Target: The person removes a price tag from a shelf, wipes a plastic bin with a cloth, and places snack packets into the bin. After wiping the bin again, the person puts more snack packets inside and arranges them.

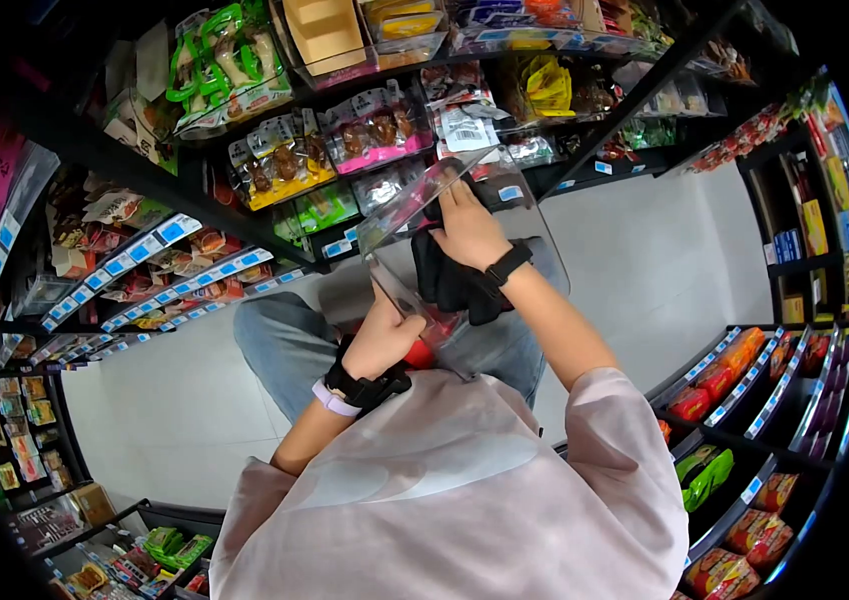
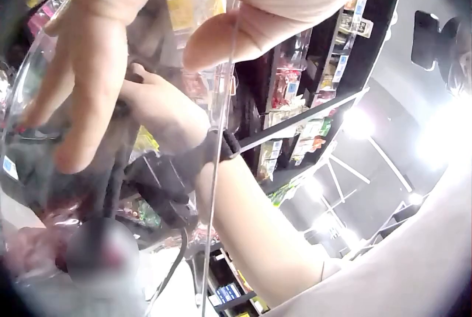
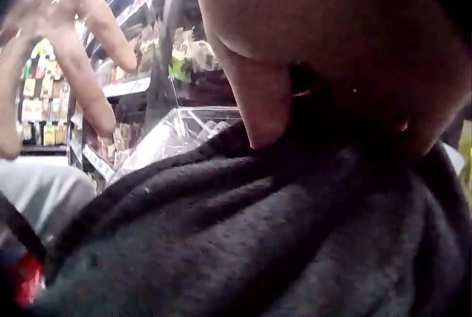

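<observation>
Shelves (image 1: 175, 235) packed with snack packets curve around the top, left and lower corners of the head view, their price rails facing a pale tiled floor (image 1: 665, 260). Yellow-edged packets (image 1: 290, 165) and pink-edged packets (image 1: 377, 130) sit in the upper middle of the frame, just beyond the hands. Near the centre, above knees in jeans (image 1: 280, 345), a clear plastic piece (image 1: 535, 220) is held off the shelves at a slant; whether it is a flat sheet or part of a box, I cannot tell. The left hand (image 1: 382, 338) grips its lower left edge, thumb on one face and fingers spread out on the other, as the left wrist view shows. The right hand (image 1: 470, 235) has its fingers extended and pressed on a dark cloth (image 1: 435, 275), which lies bunched against the plastic, its loose folds hanging toward the lower middle of the frame. As for progress, the work looks under way: cloth and plastic are together in the hands, and the piece is not on a shelf. How much of its surface the cloth has already covered, and how much is left, the pictures do not show.
</observation>
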Motion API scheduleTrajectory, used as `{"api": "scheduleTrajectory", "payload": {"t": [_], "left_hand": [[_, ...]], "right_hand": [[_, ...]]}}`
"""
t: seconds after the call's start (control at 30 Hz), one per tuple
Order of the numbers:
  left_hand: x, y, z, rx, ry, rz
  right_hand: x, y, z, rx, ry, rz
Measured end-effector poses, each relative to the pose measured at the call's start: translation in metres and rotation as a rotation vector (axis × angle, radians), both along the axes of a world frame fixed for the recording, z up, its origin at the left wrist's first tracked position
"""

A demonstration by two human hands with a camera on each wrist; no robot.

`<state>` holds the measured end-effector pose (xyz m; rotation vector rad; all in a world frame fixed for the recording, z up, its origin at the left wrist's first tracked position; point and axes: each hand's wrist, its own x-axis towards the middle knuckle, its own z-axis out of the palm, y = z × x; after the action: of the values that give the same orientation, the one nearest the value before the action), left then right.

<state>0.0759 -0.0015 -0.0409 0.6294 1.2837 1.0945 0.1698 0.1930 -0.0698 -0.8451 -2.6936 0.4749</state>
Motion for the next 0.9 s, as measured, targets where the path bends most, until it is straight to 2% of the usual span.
{"api": "scheduleTrajectory", "payload": {"t": [0.07, 0.2, 0.33, 0.4, 0.47, 0.53, 0.63, 0.67, 0.73, 0.8, 0.9], "left_hand": [[0.004, 0.002, 0.004, 0.096, 0.050, 0.048], [0.002, 0.001, 0.003, 0.049, 0.034, 0.053], [-0.004, -0.002, -0.006, 0.035, -0.032, 0.045], [-0.003, -0.003, -0.007, 0.027, -0.052, 0.047], [-0.001, -0.004, -0.002, 0.008, -0.070, 0.121], [-0.003, -0.003, -0.003, 0.007, -0.055, 0.111], [-0.005, -0.004, 0.000, 0.009, -0.037, 0.078], [-0.005, -0.003, 0.001, 0.014, -0.031, 0.051], [-0.004, -0.001, -0.001, 0.057, 0.012, 0.026], [-0.005, 0.002, 0.000, 0.102, 0.057, 0.000], [-0.006, 0.007, 0.003, 0.064, 0.010, 0.021]], "right_hand": [[0.001, -0.004, -0.001, -0.012, -0.031, 0.008], [0.017, -0.022, -0.007, -0.121, -0.249, -0.064], [0.056, -0.037, -0.038, -0.218, -0.504, -0.096], [0.070, -0.040, -0.033, -0.395, -0.705, -0.125], [0.085, -0.036, -0.040, -0.572, -0.748, -0.143], [0.093, -0.043, -0.036, -0.574, -0.710, -0.152], [0.096, -0.051, -0.028, -0.338, -0.485, -0.046], [0.090, -0.049, -0.026, -0.335, -0.485, -0.043], [0.074, -0.037, -0.023, -0.130, -0.246, 0.025], [0.060, -0.015, -0.020, -0.113, -0.121, 0.081], [0.037, 0.005, -0.009, -0.125, -0.097, 0.112]]}}
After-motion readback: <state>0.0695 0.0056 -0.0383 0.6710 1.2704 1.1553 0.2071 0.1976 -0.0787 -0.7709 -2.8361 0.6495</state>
